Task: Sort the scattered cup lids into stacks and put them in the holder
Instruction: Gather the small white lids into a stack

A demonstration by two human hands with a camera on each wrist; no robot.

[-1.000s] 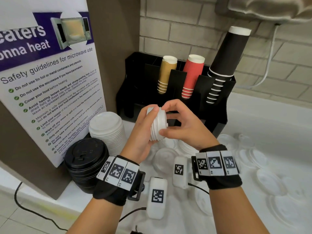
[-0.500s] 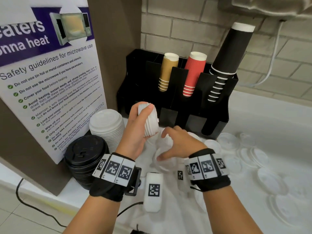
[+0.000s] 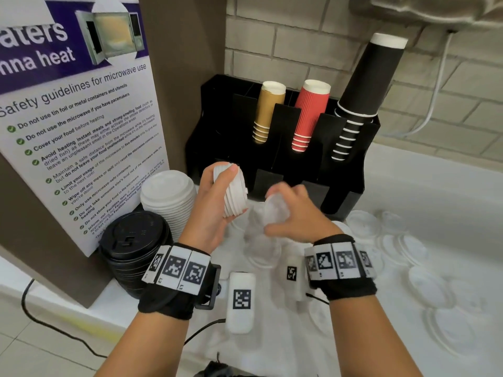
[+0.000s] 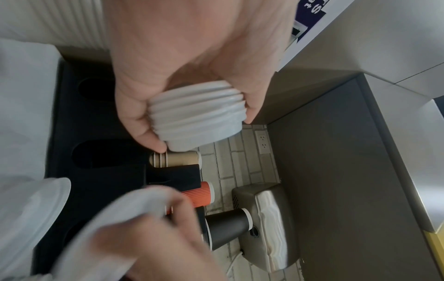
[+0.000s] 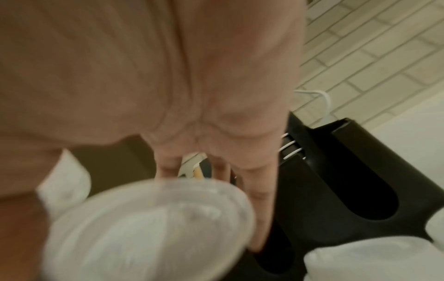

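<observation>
My left hand (image 3: 217,197) grips a short stack of small white lids (image 3: 232,190) on edge, just in front of the black holder (image 3: 277,148). In the left wrist view the thumb and fingers curl round that stack (image 4: 199,117). My right hand (image 3: 288,213) holds one clear lid (image 3: 275,210) lifted off the counter, a little right of the stack. The right wrist view shows this lid (image 5: 149,228) blurred under the fingers. Several clear lids (image 3: 424,284) lie scattered on the white counter to the right.
A stack of larger white lids (image 3: 168,200) and a stack of black lids (image 3: 133,246) stand left of my hands by the poster (image 3: 76,118). The holder carries tan (image 3: 268,110), red (image 3: 310,115) and black cups (image 3: 364,88). A brick wall rises behind.
My right hand left the stack, dropped to the counter, and has come up holding a single clear lid. My left hand kept the white stack and shifted it slightly left.
</observation>
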